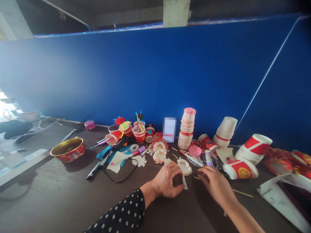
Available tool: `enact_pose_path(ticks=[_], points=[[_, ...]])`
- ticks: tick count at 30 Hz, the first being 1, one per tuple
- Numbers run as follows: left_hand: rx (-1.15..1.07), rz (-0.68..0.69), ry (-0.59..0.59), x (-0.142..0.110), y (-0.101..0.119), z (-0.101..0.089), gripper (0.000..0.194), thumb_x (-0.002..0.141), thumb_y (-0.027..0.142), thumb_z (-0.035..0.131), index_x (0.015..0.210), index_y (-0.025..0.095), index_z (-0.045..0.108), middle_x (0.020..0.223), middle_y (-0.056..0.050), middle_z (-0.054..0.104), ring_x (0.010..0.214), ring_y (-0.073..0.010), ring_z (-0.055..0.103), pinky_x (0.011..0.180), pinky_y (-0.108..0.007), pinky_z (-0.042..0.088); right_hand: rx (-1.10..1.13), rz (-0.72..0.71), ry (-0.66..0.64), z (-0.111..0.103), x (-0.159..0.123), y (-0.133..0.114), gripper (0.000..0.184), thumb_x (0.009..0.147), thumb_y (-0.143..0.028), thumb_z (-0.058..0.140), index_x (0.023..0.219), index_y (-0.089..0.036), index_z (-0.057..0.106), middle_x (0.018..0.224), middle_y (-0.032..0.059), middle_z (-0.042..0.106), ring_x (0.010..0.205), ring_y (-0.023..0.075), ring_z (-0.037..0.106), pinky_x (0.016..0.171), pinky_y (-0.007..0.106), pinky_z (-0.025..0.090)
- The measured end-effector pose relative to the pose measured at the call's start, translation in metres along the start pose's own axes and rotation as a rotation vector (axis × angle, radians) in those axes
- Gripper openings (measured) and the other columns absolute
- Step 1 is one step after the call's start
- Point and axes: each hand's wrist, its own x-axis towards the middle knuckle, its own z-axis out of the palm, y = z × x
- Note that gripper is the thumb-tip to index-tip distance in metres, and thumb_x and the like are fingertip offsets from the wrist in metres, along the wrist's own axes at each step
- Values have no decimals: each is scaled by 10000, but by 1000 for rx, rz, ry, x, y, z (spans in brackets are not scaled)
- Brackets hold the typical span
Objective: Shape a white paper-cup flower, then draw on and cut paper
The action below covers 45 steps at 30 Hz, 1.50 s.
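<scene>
Black dotted sleeve (119,210) covers the forearm at bottom center of the frame. Its left hand (166,180) rests low on the tabletop (58,200), fingers curled together over what looks like a small dark piece (177,180), beside a white paper strip (185,183). Whether that grip is clamped on the piece or only covers it, I cannot tell. Just to the right, the bare right hand (215,185) has its grip apart and holds nothing that shows, its fingertips close above a thin wooden stick (239,192) that runs toward lower right. A scalloped paper cutout (184,167) lies just above and between the hands, with two more cutouts (159,156) to its left at center. Farther up stand a tall cup stack (186,127) topped with pink, a white cup stack (225,131) and a glue stick (208,158). Red-and-white cups (240,169) lie tipped at right, near a white box (282,200) in the lower right corner. Left of center are small red cups (139,134) holding colored straws, a tape roll (134,148) and a black pen (94,169). A red bowl (68,149) with a gold inside sits farther left, and a blue wall (145,74) fills the upper frame
</scene>
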Motion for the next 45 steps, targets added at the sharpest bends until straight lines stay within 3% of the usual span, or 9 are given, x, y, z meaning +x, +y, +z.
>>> enact_pose_path(ticks=[4,6,12,21,27,33,38,45], points=[[109,75,-91,-1,-5,1,404,591,498,644,777,158,531,768,-43,561,763,-174,485,726,-301,376,13,33,-98,-2,-2,3,210,771,-271,477,883,-180,629,903,73,626,876,207,574,756,307,430],[171,114,-134,-2,-8,4,418,644,549,588,792,161,551,766,-42,562,767,-169,489,719,-293,368,27,37,-146,-4,-2,2,197,766,-273,479,858,-194,633,885,61,623,861,200,574,736,293,424],[291,179,-212,-6,-10,10,272,832,388,431,757,192,604,735,-15,574,709,-126,495,654,-256,351,45,33,-223,-9,0,-4,212,791,-224,411,703,-203,603,744,33,586,738,168,558,647,262,392],[358,155,-294,-6,-5,16,198,814,301,453,770,185,606,728,-18,588,735,-137,512,669,-259,369,107,-81,-157,-6,0,-20,227,847,-232,357,724,-202,545,759,24,557,741,158,535,664,259,377],[374,114,-296,-6,-5,19,246,841,311,412,730,173,583,728,-23,579,716,-132,501,677,-259,367,195,-112,-191,1,-2,-39,201,836,-183,371,722,-196,536,749,17,554,732,151,522,649,249,372],[329,59,-247,-6,-5,22,212,830,292,434,739,164,576,716,-22,576,709,-139,505,664,-261,369,218,-134,-183,6,-4,-41,163,784,-116,435,715,-193,561,761,8,569,755,144,507,679,248,357],[249,-63,-190,-7,-5,23,169,811,266,462,723,158,556,699,-21,579,686,-142,509,635,-247,370,190,-141,-185,5,-4,-40,133,753,-111,491,740,-187,599,765,12,584,756,142,506,691,245,356],[255,-103,-232,-5,-1,20,224,837,284,415,731,177,581,729,-25,587,699,-145,518,632,-237,373,180,-179,-172,5,-5,-39,119,744,-123,513,757,-176,619,783,13,612,759,133,520,704,230,363]])
